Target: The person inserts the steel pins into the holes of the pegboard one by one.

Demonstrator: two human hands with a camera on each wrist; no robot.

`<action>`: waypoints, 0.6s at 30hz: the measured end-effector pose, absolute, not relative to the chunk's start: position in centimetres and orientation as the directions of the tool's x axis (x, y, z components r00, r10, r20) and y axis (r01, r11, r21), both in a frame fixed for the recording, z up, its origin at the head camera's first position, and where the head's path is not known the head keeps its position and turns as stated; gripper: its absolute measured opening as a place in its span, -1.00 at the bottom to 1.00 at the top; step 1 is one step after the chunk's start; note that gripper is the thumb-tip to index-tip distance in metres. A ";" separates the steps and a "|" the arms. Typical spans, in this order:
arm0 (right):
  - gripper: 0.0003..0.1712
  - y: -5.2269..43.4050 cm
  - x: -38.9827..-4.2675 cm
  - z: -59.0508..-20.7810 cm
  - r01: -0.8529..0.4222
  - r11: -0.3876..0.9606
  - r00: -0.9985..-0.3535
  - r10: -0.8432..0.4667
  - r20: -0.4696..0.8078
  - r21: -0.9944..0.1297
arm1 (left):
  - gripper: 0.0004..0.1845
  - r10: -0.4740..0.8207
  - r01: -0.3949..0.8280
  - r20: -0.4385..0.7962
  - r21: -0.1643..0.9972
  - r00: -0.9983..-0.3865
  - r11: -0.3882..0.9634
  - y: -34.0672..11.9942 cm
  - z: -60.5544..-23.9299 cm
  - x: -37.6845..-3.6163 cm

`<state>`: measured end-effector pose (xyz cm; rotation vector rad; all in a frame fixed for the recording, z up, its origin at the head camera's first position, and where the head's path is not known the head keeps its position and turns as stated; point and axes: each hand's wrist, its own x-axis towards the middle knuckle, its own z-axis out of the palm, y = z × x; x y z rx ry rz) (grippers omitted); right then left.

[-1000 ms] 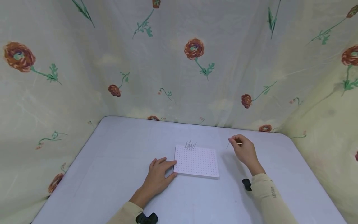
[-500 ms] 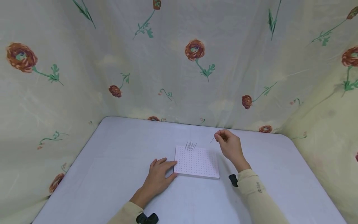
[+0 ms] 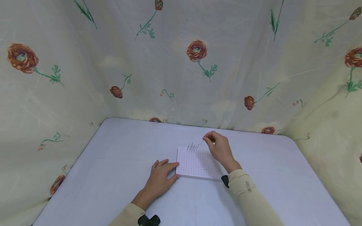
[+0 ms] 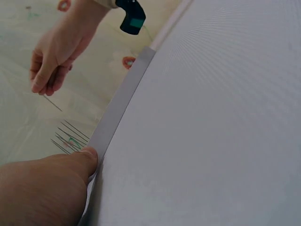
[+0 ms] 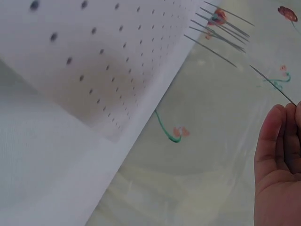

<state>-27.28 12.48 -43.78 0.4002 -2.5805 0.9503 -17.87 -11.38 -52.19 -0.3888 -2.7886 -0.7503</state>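
A white board (image 3: pixel 195 164) dotted with rows of small holes lies on the table. Several thin dark needles (image 3: pixel 193 147) stand in its far left part, leaning slightly different ways. My left hand (image 3: pixel 161 179) rests beside the board, index fingertip and thumb touching its left edge and near left corner. Above the far right part of the board, my right hand (image 3: pixel 220 149) pinches one needle (image 5: pixel 273 85) between thumb and fingertips. That needle slants down and left, its tip close to the standing ones but apart from them. The left wrist view shows the thumb (image 4: pixel 51 183) against the board's edge.
A white cloth covers the table (image 3: pixel 124 147). Behind and at both sides hangs a pale curtain (image 3: pixel 220 62) with printed flowers. Dark cameras (image 3: pixel 149 220) are strapped at both wrists.
My right hand has moved left with the needle, from right of the board to over its far part near the standing needles. My left hand and the board have stayed in place.
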 end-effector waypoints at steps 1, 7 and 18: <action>-0.89 12.3 -27.3 -43.9 -0.384 0.734 -0.895 -0.145 0.422 -0.561 | -0.49 0.193 0.309 0.283 0.456 -0.939 0.835 -11.4 -52.2 -17.9; -0.89 11.9 -27.3 -44.6 -0.393 0.740 -0.897 -0.179 0.403 -0.546 | -0.49 0.195 0.306 0.274 0.457 -0.942 0.835 -11.3 -52.3 -17.9; -0.89 11.6 -27.7 -45.8 -0.382 0.748 -0.909 -0.198 0.367 -0.543 | -0.49 0.193 0.304 0.277 0.452 -0.941 0.839 -11.3 -52.3 -17.9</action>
